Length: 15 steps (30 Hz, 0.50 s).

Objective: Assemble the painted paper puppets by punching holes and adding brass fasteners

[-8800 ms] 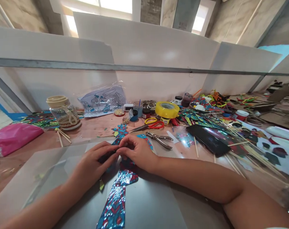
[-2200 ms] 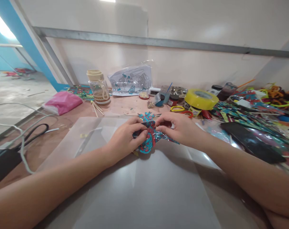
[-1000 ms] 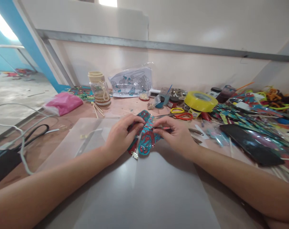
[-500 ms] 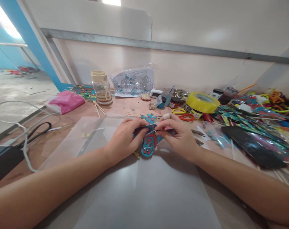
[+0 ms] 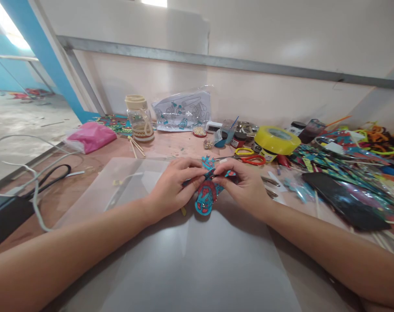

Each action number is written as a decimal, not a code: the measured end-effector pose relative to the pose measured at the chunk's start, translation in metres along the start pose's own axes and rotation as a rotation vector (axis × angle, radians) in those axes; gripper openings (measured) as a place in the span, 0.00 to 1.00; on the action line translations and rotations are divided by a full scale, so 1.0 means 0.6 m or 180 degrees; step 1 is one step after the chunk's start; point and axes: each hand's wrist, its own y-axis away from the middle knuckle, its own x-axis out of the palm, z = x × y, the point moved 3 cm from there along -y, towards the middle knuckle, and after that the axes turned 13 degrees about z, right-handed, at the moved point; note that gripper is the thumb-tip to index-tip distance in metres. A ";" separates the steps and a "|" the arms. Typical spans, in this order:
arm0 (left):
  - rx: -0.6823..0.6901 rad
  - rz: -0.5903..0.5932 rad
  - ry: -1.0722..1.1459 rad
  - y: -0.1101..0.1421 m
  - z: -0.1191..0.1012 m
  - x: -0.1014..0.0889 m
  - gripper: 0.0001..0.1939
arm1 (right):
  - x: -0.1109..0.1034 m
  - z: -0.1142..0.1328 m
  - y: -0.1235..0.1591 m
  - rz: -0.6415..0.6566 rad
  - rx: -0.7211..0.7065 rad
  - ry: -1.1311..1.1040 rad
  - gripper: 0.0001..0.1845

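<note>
A blue and red painted cut-out figure (image 5: 204, 204) with several loose-looking parts is held between my two hands, just above a translucent sheet. My left hand (image 5: 180, 184) pinches its left side between thumb and fingers. From the other side, my right hand (image 5: 244, 181) pinches the figure close to its middle, thumb against forefinger, with a pale wrap on one finger. The two sets of fingertips almost meet. They cover the figure's centre, and whether a small fastener sits between them I cannot make out. Its rounded end hangs toward me; a jagged end points away.
The translucent sheet (image 5: 197, 268) covers the tabletop before me. Behind my hands are scissors (image 5: 253, 159), a yellow tape roll (image 5: 277, 139), a bottle (image 5: 140, 119) and a bagged drawing (image 5: 183, 112). A black phone (image 5: 344, 201) lies right; a pink bag (image 5: 91, 137) and cables lie left.
The figure has turned and shifted slightly to the right, its rounded end swinging. My left fingers have drawn closer to my right fingertips, and both hands still pinch it.
</note>
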 end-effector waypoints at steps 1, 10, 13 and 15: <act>-0.0018 -0.0060 0.0028 0.000 0.002 0.000 0.09 | 0.000 0.000 0.000 -0.0007 0.0031 -0.0025 0.05; 0.0131 -0.0164 0.0341 0.005 -0.004 0.000 0.13 | -0.001 0.001 -0.004 0.0007 0.0279 -0.0402 0.03; 0.0081 -0.0144 0.0231 0.006 -0.007 -0.002 0.12 | -0.003 0.005 -0.005 0.0071 0.0227 -0.0333 0.03; 0.0127 -0.0127 0.0129 0.006 -0.010 -0.003 0.12 | -0.003 0.007 -0.005 0.0091 0.0169 -0.0244 0.03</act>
